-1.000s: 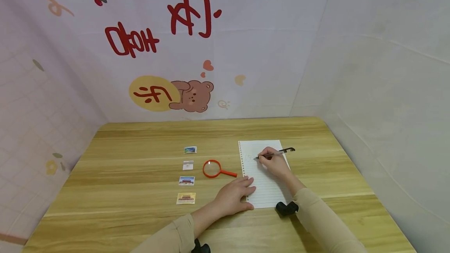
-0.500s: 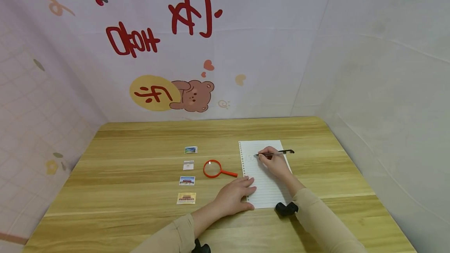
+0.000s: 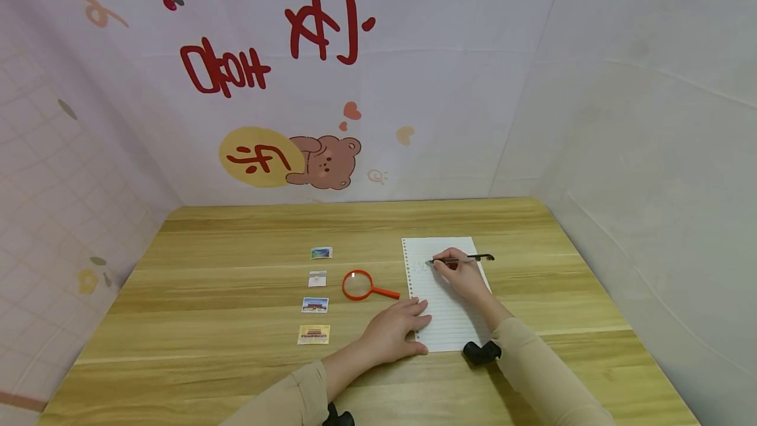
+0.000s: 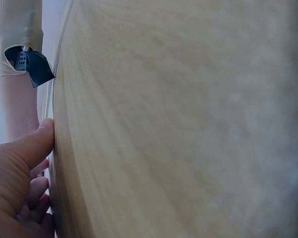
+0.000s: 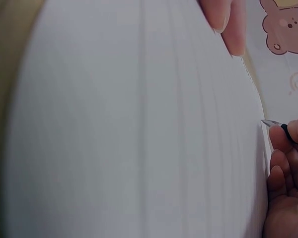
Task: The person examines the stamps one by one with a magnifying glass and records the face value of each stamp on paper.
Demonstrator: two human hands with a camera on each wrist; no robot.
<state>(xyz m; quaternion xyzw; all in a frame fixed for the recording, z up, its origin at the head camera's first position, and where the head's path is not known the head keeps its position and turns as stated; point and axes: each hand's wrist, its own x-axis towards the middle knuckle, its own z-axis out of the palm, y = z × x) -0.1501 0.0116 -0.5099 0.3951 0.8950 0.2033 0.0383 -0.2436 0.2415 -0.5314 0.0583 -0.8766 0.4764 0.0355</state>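
In the head view my right hand [image 3: 462, 275] pinches a dark pen [image 3: 476, 258], its tip at the upper left of a lined sheet of paper [image 3: 446, 321]. Faint grey handwriting [image 3: 419, 267] shows just left of the tip. The right wrist view shows the pen's pointed tip [image 5: 270, 122] at the paper, with fingers curled round the barrel. My left hand [image 3: 393, 332] lies with spread fingers over the sheet's left edge. In the left wrist view, the left thumb [image 4: 37, 144] rests at the table surface.
A red magnifying glass [image 3: 357, 284] lies left of the paper, its handle towards the sheet. Further left stand several small picture stamps in a column, from a blue-green one [image 3: 321, 252] to a yellow one [image 3: 313, 334]. A printed cloth [image 3: 449, 84] hangs behind the wooden table [image 3: 207, 347].
The pen tip has shifted slightly up and moved in small strokes, and the handwriting beside it has grown a little. My left hand has stayed in place on the sheet.
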